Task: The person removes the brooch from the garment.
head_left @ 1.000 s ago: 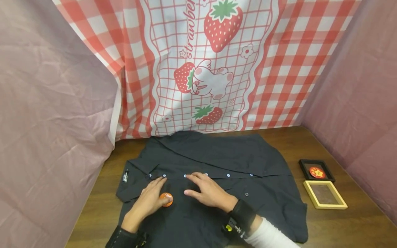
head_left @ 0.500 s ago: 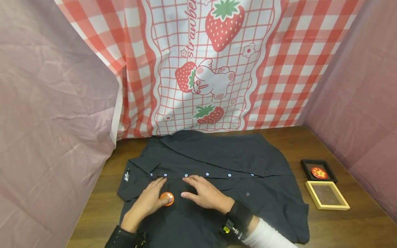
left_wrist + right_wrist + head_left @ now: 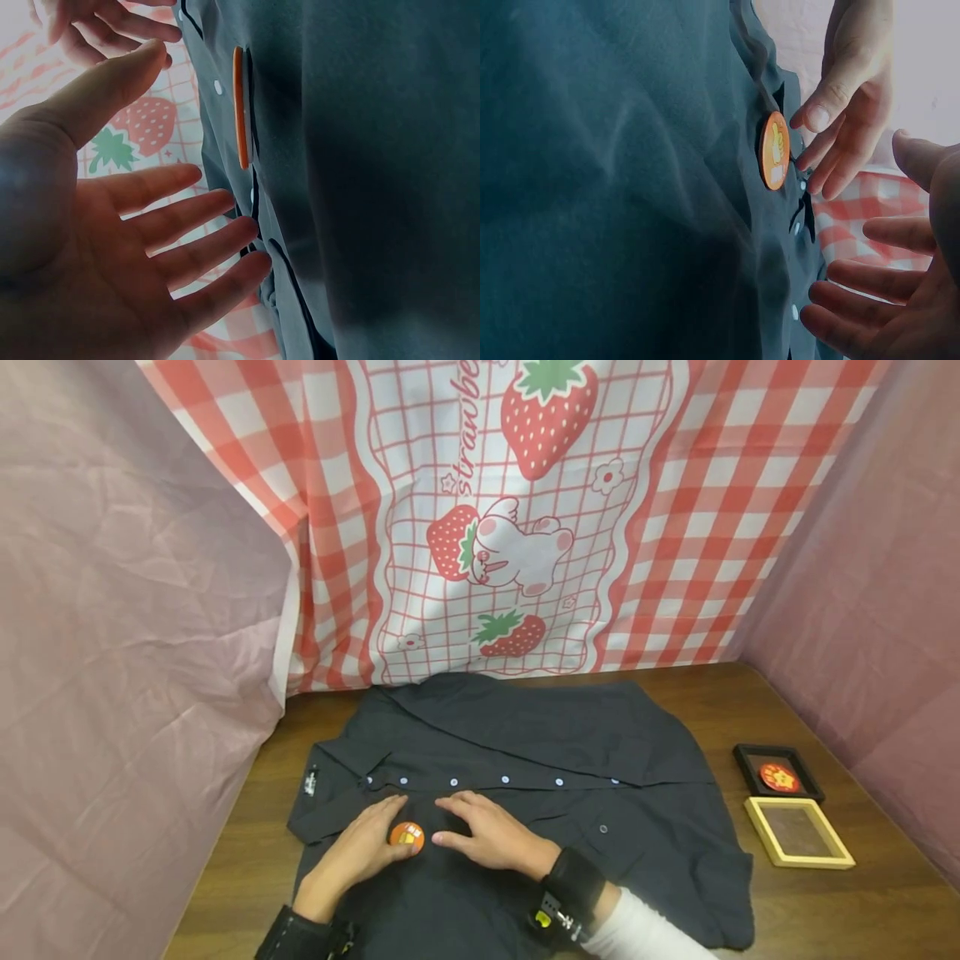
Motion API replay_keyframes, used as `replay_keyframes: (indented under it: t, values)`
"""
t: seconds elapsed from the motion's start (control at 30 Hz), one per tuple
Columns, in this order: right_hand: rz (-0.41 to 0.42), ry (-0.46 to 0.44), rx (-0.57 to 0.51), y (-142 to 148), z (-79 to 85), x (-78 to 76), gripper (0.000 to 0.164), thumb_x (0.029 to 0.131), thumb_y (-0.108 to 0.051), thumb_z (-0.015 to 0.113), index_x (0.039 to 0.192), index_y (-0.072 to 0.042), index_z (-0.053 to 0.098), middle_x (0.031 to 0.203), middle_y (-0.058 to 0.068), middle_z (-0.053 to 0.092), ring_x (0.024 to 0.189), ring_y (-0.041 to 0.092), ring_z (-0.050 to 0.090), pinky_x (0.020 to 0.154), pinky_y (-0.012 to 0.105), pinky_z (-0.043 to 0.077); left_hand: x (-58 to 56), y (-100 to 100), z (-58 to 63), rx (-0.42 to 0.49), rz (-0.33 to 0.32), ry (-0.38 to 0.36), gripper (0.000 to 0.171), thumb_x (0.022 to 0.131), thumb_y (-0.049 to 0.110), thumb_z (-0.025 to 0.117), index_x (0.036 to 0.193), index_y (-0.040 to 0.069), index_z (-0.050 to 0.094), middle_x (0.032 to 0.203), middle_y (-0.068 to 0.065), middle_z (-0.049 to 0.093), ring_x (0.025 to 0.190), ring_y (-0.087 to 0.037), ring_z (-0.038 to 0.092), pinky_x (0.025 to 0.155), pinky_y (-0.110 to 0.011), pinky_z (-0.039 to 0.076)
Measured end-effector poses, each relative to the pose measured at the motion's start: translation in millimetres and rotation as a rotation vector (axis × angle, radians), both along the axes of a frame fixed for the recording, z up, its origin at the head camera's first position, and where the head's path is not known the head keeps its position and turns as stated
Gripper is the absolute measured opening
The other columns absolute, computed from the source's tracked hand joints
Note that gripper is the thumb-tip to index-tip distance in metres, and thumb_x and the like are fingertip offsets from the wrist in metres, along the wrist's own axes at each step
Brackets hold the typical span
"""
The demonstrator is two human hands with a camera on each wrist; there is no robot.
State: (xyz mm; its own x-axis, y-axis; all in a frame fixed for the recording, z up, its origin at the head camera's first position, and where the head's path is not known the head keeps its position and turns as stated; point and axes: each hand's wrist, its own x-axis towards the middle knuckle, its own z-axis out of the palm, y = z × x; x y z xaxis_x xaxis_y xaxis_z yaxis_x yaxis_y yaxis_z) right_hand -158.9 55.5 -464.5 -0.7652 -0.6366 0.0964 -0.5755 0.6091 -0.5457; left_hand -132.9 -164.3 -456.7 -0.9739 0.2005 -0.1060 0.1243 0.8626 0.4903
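Observation:
A dark button-up shirt [image 3: 480, 893] lies spread out, collar to the left. On its front sits a round orange pin badge [image 3: 408, 833] with a yellow thumbs-up print, clear in the right wrist view [image 3: 775, 150]. My left hand [image 3: 362, 843] is just left of the badge, fingers extended, its thumb overlapping the badge's lower edge in the head view. In the left wrist view, that thumb is apart from the badge [image 3: 240, 109]. My right hand [image 3: 491, 837] hovers to the badge's right, fingers extended and holding nothing. Its thumb points toward the badge.
Pale buttons [image 3: 505, 779] run in a row across the shirt. To the right on the wooden table [image 3: 885, 893] are a black frame [image 3: 806, 785] holding a red badge with a yellow star [image 3: 780, 778] and a yellow frame [image 3: 840, 862]. A strawberry-print cloth [image 3: 652, 635] hangs behind.
The right hand has drawn back slightly from the button row and shifted left, nearer the badge. The left hand stays beside the badge. The head view has shifted slightly.

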Motion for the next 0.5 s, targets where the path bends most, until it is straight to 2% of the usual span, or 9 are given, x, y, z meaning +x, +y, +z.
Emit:
replay_keyframes:
  t: [0.5]
  values:
    - [0.036, 0.012, 0.029, -11, -3.7, -0.6, 0.052, 0.095, -0.045, 0.058, 0.135, -0.011, 0.057, 0.128, 0.005, 0.06, 0.12, 0.02, 0.058, 0.101, 0.038, 0.049, 3.6, -7, -0.7, -0.011, -0.025, -0.003, 0.075, 0.074, 0.031, 0.084, 0.135, -0.002, 0.053, 0.14, -0.021, 0.052, 0.132, -0.04, 0.047, 0.108, -0.056, 0.038]
